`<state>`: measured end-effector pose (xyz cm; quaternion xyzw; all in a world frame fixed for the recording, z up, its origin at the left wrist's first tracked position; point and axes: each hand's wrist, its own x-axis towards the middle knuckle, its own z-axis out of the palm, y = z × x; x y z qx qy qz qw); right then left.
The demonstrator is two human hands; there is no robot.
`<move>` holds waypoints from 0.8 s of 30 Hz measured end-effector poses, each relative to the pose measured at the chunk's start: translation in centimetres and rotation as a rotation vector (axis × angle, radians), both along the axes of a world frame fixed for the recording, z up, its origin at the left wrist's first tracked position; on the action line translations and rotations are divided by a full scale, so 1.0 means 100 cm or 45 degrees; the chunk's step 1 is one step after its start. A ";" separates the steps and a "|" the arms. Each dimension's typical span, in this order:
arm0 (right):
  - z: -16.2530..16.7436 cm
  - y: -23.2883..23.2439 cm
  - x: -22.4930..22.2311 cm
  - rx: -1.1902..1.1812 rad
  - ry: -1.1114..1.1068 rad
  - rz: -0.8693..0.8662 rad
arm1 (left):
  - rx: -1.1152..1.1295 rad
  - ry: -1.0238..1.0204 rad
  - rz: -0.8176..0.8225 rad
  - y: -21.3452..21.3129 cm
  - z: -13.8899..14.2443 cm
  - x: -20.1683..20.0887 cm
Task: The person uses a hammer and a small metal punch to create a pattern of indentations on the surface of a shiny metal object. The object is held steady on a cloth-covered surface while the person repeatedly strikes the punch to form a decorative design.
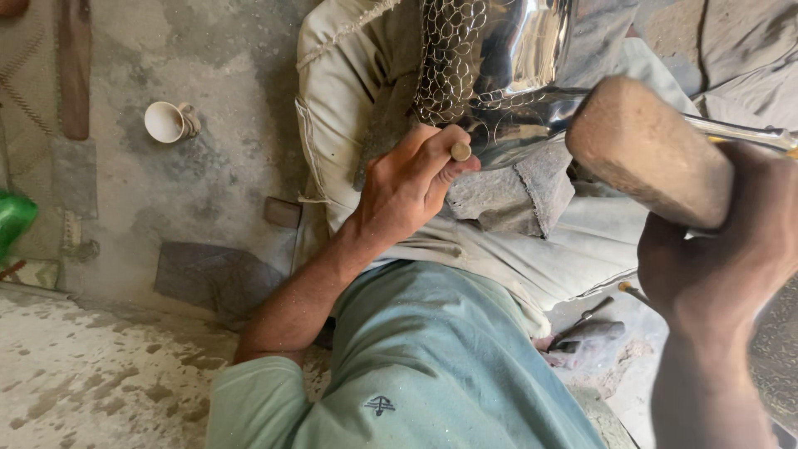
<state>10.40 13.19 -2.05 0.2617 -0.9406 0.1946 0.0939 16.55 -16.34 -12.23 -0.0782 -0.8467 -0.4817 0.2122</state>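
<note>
Fingers (436,154) of left hand (407,187): curled and pressed together, pinching a punch (460,151), its round butt end showing above the thumb, tip hidden; punch set against a vessel (499,75) of polished metal, partly covered in a scale-like chased pattern, plain mirror surface beyond; vessel lying across the lap on beige cloth (349,91), at top centre of view, with a grey pad (515,195) just beneath it; right hand (715,258): fingers closed round the handle of a mallet (648,150), blurred, its blunt wooden head raised just right of the vessel, near the punch but apart from it; shirt (432,357): pale green, in the foreground; tool (586,328): small, dark metal, lying on the ground right of the lap; cup (170,122): white, on its side on the concrete floor (208,183), well left of the hands; plank (73,66): wooden, at upper left; green object (12,220): at the left edge, kind not discernible.
</note>
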 end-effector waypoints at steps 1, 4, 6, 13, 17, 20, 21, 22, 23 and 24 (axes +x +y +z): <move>0.012 -0.009 -0.004 0.003 -0.012 0.059 | -0.005 -0.025 0.014 0.000 0.000 0.001; 0.050 -0.035 -0.013 0.214 -0.029 0.196 | 0.030 0.022 0.034 0.003 -0.004 0.004; 0.076 -0.047 -0.011 0.569 -0.001 0.230 | 0.056 0.014 0.103 0.008 -0.010 0.005; 0.121 -0.091 -0.011 0.855 0.285 0.486 | -0.043 0.097 0.455 0.026 -0.032 0.025; 0.136 -0.118 -0.007 0.924 0.211 0.415 | 0.316 -0.109 0.473 0.035 -0.042 0.028; 0.138 -0.122 -0.005 1.128 0.153 0.279 | 0.398 -0.167 0.508 0.033 -0.048 0.027; 0.140 -0.117 -0.007 0.990 0.147 0.329 | 0.314 -0.136 0.540 0.032 -0.050 0.026; 0.142 -0.112 -0.008 0.913 0.150 0.363 | 0.232 -0.100 0.572 0.031 -0.052 0.025; 0.143 -0.106 -0.009 0.838 0.152 0.398 | 0.168 -0.054 0.530 0.030 -0.054 0.025; 0.142 -0.100 -0.010 0.824 0.154 0.423 | 0.114 -0.007 0.492 0.030 -0.055 0.025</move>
